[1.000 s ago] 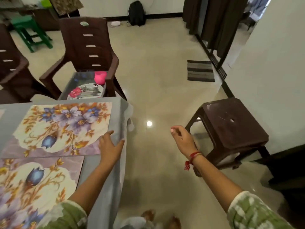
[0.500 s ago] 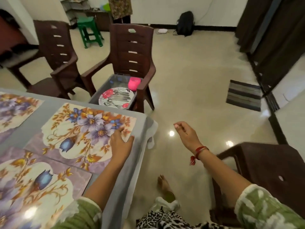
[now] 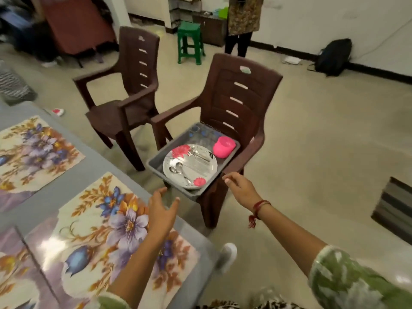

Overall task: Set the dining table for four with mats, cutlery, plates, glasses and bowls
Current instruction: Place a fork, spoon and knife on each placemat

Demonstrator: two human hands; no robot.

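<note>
The near mat point(image 3: 107, 230) is cream with purple and blue flowers and orange-brown leaves; the far-left mat point(image 3: 33, 152) has the same print. The tablecloth point(image 3: 89, 166) and tub point(image 3: 156, 161) are grey. The plate point(image 3: 202, 172) is white with pink-red flowers, the bowl point(image 3: 223, 147) pink. The right chair point(image 3: 240, 90) and left chair point(image 3: 138, 63) are dark brown, the far stool point(image 3: 190, 39) green.

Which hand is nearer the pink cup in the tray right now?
Right. The right hand is at the right edge of the tray, just short of the pink cup. The left hand hovers over the corner of the table, farther from the cup.
</note>
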